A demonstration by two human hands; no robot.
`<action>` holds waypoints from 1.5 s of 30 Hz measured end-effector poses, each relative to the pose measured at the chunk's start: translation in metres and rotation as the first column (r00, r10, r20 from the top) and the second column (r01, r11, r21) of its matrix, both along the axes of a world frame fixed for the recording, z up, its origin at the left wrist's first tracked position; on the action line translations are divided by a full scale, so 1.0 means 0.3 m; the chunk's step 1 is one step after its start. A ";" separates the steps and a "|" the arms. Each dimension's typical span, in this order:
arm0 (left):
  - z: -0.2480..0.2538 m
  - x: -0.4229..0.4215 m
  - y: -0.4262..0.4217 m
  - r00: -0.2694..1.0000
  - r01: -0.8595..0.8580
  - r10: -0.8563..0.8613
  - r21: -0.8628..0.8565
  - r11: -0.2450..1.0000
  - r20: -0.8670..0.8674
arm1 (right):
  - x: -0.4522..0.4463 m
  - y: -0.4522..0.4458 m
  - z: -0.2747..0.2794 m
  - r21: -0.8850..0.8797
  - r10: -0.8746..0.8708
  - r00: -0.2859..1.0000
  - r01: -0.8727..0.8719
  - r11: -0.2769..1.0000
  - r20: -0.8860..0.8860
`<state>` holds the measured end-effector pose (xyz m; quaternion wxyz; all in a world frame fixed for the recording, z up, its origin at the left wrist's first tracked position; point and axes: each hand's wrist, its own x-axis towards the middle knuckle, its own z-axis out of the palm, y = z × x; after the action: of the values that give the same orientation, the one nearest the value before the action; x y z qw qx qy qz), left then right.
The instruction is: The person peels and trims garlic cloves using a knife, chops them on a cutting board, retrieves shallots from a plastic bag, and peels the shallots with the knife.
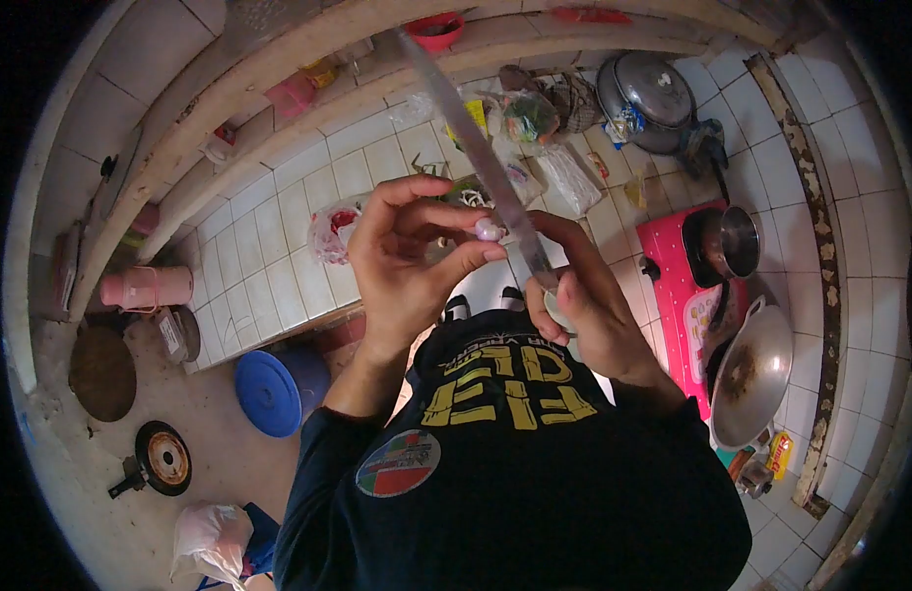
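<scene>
My left hand (402, 251) pinches a small pinkish-white shallot (489, 229) between thumb and fingertips. In my right hand (596, 320) is a large knife (481, 158), its pale green handle wrapped by my fingers. The long blade points up and away from me, slanting left, and its lower part passes just right of the shallot. From this view I cannot tell whether blade and shallot touch. Beyond my hands, a clear plastic bag with red contents (336, 232) lies on the tiled counter, and a small dish (468, 193) is partly hidden behind my fingers.
At right stand a pink gas stove (678, 325) with a small pot (730, 243), and a large wok (753, 379). A lidded pot (648, 94) and plastic bags (572, 177) sit at the back. A blue bucket (269, 394) and a frying pan (165, 458) are at lower left.
</scene>
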<state>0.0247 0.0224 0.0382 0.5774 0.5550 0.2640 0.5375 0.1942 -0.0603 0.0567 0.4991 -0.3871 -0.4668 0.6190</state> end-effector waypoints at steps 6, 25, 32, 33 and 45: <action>-0.002 0.006 -0.001 0.998 -0.039 0.041 0.041 0.998 -0.051 | -0.001 0.008 -0.009 0.006 0.003 0.998 -0.003 1.000 0.063; -0.009 0.009 0.009 1.000 0.012 -0.013 0.021 1.000 0.020 | 0.001 -0.003 -0.003 -0.013 0.016 0.999 -0.016 1.000 -0.033; 0.011 0.010 0.003 1.000 0.021 -0.021 -0.035 0.999 0.009 | 0.004 0.012 -0.011 0.004 0.010 1.000 -0.010 1.000 0.015; 0.010 0.012 0.002 1.000 0.019 -0.019 -0.030 0.999 0.019 | 0.004 0.012 -0.014 0.028 0.002 0.999 -0.003 1.000 0.051; 0.004 0.021 -0.004 0.999 -0.035 0.035 -0.001 0.999 -0.004 | 0.016 0.000 -0.001 0.032 -0.014 0.999 0.012 0.999 0.041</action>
<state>0.0310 0.0212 0.0394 0.5679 0.5508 0.2751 0.5463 0.1989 -0.0602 0.0564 0.4993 -0.3950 -0.4841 0.6003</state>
